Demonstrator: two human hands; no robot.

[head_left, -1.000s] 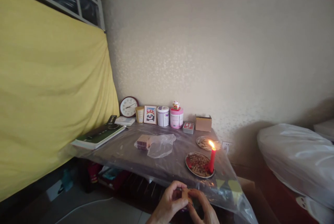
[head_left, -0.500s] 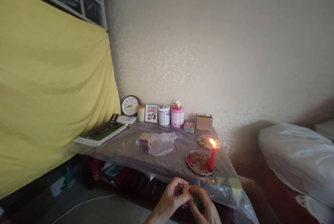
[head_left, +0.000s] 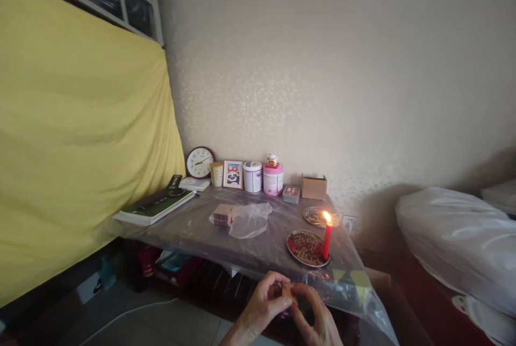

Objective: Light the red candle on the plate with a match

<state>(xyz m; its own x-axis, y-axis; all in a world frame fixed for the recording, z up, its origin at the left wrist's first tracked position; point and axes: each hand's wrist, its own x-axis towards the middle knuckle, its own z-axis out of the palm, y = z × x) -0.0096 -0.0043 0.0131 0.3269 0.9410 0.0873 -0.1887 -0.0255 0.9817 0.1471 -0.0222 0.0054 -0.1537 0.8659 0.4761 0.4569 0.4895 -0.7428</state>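
In front of the table's near edge, my left hand [head_left: 264, 303] and my right hand [head_left: 316, 311] come together, fingertips pinching a small tan matchbox [head_left: 287, 290] between them. Fingers cover most of the matchbox. Beyond them a lit red candle [head_left: 327, 241] stands upright on the right side of a round metal plate [head_left: 288, 249]. Dark burnt bits and red wax lie on that plate. Behind it, a second plate [head_left: 307, 218] carries thin pale sticks. A pack of small boxes [head_left: 223, 215] sits mid-table beside crumpled clear plastic [head_left: 250, 221].
Clear sheeting covers the table [head_left: 193, 233]. Along the wall stand a clock [head_left: 200, 162], a panda picture [head_left: 233, 175], a white tin [head_left: 252, 177], a pink tin [head_left: 273, 180] and a cardboard box [head_left: 314, 187]. A green book [head_left: 155, 207] lies at left, near a yellow curtain [head_left: 84, 120].
My hands have barely moved and keep hold of the matchbox. The whole view has shifted very slightly. The candle still burns.
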